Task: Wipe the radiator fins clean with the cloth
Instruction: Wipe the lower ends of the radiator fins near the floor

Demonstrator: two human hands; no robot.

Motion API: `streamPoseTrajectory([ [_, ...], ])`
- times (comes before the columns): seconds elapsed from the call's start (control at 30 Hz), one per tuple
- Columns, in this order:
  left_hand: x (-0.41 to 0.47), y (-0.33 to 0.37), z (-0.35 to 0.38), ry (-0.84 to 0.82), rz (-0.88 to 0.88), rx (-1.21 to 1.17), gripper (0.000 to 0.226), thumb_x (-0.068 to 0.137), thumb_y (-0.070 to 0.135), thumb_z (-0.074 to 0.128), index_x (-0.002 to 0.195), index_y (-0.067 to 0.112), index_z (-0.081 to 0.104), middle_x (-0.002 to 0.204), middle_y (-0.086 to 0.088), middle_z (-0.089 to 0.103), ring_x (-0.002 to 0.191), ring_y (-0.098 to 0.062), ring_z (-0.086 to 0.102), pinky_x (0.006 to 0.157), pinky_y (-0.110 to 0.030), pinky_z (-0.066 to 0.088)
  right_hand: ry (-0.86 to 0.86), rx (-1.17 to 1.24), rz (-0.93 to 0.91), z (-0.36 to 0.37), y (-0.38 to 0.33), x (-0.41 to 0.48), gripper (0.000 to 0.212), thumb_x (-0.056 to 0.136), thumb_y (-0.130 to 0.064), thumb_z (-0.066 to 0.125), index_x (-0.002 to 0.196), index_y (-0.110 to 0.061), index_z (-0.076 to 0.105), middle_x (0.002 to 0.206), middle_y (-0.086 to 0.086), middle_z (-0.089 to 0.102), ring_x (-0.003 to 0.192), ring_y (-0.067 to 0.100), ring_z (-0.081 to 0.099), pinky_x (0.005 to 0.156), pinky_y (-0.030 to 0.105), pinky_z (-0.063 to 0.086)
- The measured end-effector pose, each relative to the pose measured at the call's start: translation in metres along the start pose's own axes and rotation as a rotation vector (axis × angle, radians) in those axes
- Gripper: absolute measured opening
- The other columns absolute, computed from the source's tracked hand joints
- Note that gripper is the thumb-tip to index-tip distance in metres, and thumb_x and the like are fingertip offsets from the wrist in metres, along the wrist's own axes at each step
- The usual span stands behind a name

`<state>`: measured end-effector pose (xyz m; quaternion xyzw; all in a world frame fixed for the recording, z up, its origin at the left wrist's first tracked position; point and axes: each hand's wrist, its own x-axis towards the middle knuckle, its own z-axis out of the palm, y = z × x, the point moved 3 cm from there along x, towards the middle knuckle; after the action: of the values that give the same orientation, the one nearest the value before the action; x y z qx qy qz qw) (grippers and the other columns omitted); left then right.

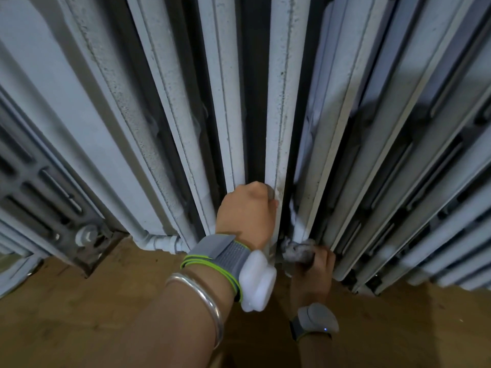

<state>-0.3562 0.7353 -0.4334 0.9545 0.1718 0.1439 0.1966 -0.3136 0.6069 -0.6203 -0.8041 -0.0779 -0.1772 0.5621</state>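
Fingers of left hand [247, 211] hidden behind fin [279, 115]; cloth [296, 251] partly buried in right hand [314, 274] grip; fin tops cropped.

A brown floor [79, 314] (matt, faintly mottled) spreads below in dim light; a white pipe [156, 241] runs just above it at left.

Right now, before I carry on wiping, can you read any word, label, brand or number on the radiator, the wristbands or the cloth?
No text can be read in this view.
The radiator fins show bare paint and grime, no label.
The white device on the left wrist is blank.
The grey device on the right wrist shows one small blue light, no marking.
The cloth is plain.
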Motion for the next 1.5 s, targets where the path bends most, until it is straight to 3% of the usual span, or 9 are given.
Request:
streamPoseTrajectory([
  [0.1, 0.0, 0.0, 0.0, 0.006, -0.005, -0.01, 0.022, 0.094, 0.034, 0.05, 0.092, 0.017, 0.063, 0.09, -0.01, 0.067, 0.087, -0.031, 0.063, 0.077, -0.039, 0.053, -0.091, -0.071, 0.142, 0.008, 0.037, -0.014, 0.01, 0.087, -0.008, 0.059, 0.096, -0.002, 0.06, 0.099, 0.012, 0.055, 0.094, 0.015, 0.052, 0.084, 0.025, 0.045],
  [0.23, 0.001, -0.001, 0.001, -0.006, 0.008, 0.012, 0.022, 0.095, 0.034, 0.048, 0.089, 0.017, 0.061, 0.09, -0.008, 0.066, 0.086, -0.029, 0.062, 0.074, -0.035, 0.051, -0.298, -0.071, 0.723, 0.008, 0.067, -0.028, 0.026, 0.094, -0.011, 0.053, 0.119, -0.014, 0.047, 0.09, 0.006, 0.052, 0.079, 0.025, 0.052, 0.07, 0.034, 0.044],
  [0.4, 0.003, -0.002, 0.001, -0.018, 0.002, 0.005, 0.021, 0.094, 0.034, 0.05, 0.089, 0.016, 0.061, 0.09, -0.009, 0.066, 0.088, -0.03, 0.062, 0.077, -0.037, 0.052, -0.294, 0.033, 1.002, 0.018, 0.066, -0.035, 0.021, 0.091, -0.001, 0.053, 0.112, 0.004, 0.056, 0.094, 0.021, 0.056, 0.084, 0.037, 0.055, 0.077, 0.052, 0.049],
  [0.53, 0.001, -0.003, 0.0, -0.041, 0.015, 0.012, 0.019, 0.094, 0.033, 0.05, 0.088, 0.019, 0.061, 0.09, -0.008, 0.065, 0.087, -0.028, 0.062, 0.076, -0.035, 0.052, -0.17, 0.324, 1.095, 0.017, 0.052, -0.026, 0.015, 0.094, -0.006, 0.053, 0.108, -0.006, 0.059, 0.101, 0.021, 0.06, 0.083, 0.034, 0.058, 0.058, 0.035, 0.048],
  [0.8, -0.001, -0.004, -0.001, -0.106, 0.04, 0.02, 0.021, 0.094, 0.032, 0.05, 0.094, 0.014, 0.061, 0.098, -0.008, 0.067, 0.094, -0.029, 0.063, 0.081, -0.04, 0.052, -0.063, 0.57, 0.897, 0.007, 0.001, -0.007, 0.013, 0.091, 0.005, 0.052, 0.098, -0.005, 0.055, 0.087, 0.013, 0.059, 0.082, 0.03, 0.058, 0.078, 0.042, 0.048],
  [0.9, -0.002, -0.005, -0.003, -0.143, 0.049, 0.009, 0.021, 0.094, 0.032, 0.05, 0.095, 0.012, 0.059, 0.103, -0.007, 0.067, 0.097, -0.028, 0.063, 0.083, -0.041, 0.052, 0.021, 0.667, 0.822, 0.002, -0.016, -0.003, 0.011, 0.089, 0.004, 0.057, 0.094, -0.006, 0.059, 0.097, 0.02, 0.062, 0.101, 0.039, 0.058, 0.087, 0.043, 0.047],
  [1.07, -0.004, -0.005, -0.005, -0.173, 0.05, 0.029, 0.018, 0.095, 0.025, 0.045, 0.095, 0.012, 0.058, 0.1, -0.01, 0.064, 0.094, -0.031, 0.062, 0.08, -0.041, 0.052, 0.166, 0.493, 0.395, -0.028, -0.062, 0.006, 0.016, 0.088, -0.005, 0.063, 0.103, -0.011, 0.061, 0.091, 0.002, 0.063, 0.087, 0.003, 0.063, 0.072, 0.015, 0.05],
  [1.27, -0.002, -0.002, -0.002, -0.186, 0.015, 0.16, 0.019, 0.092, 0.019, 0.048, 0.101, 0.011, 0.062, 0.109, -0.01, 0.06, 0.097, -0.033, 0.06, 0.076, -0.037, 0.05, 0.214, 0.145, -0.101, -0.028, -0.09, 0.028, 0.023, 0.083, 0.0, 0.067, 0.104, -0.005, 0.06, 0.102, 0.004, 0.05, 0.087, -0.007, 0.049, 0.082, 0.01, 0.041],
  [1.5, 0.001, 0.003, 0.009, -0.211, 0.014, 0.1, 0.022, 0.091, 0.014, 0.048, 0.109, 0.011, 0.062, 0.115, -0.007, 0.058, 0.101, -0.031, 0.059, 0.084, -0.039, 0.052, 0.117, 0.028, -0.195, -0.017, -0.062, 0.027, 0.021, 0.082, -0.005, 0.062, 0.102, -0.009, 0.055, 0.102, 0.011, 0.051, 0.096, 0.032, 0.053, 0.083, 0.036, 0.045],
])
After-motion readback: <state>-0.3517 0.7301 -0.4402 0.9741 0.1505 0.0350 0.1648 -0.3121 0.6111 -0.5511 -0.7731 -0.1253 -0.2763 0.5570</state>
